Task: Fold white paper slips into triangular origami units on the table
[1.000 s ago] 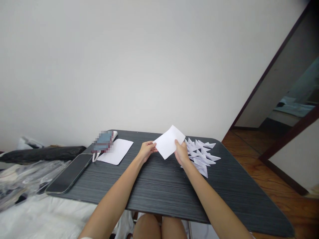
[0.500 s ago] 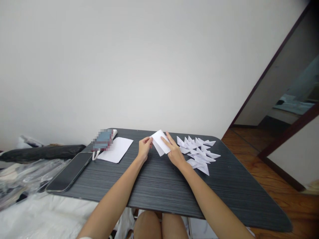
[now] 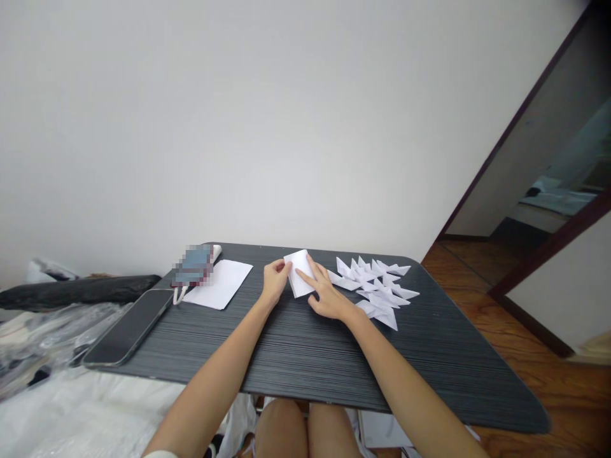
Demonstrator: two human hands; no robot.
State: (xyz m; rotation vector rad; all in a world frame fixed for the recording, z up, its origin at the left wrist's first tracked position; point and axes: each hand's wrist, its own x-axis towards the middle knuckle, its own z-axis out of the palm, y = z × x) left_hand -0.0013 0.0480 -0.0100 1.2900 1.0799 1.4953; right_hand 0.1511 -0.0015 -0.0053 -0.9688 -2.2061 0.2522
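Observation:
A folded sheet of white paper [image 3: 296,262] lies between my hands over the dark table. My left hand [image 3: 275,278] pinches its left edge between thumb and fingers. Spread across its right side are the fingers of my right hand [image 3: 327,294], resting on top of the sheet with the index finger stretched out. Just right of that hand sits a cluster of pointed folded paper pieces [image 3: 377,286]. Left of my hands lies a flat stack of white paper [image 3: 226,283].
A phone [image 3: 128,327] lies at the table's left edge. Behind it is a blurred-out object [image 3: 193,266] with a white cable [image 3: 177,294]. The dark table [image 3: 305,356] stands against a white wall. Plastic-wrapped things [image 3: 95,324] are heaped on the left.
The folded paper has gone from tilted with its flap apart to flatter and squarer. My right hand has shifted left, its fingers now laid over the sheet.

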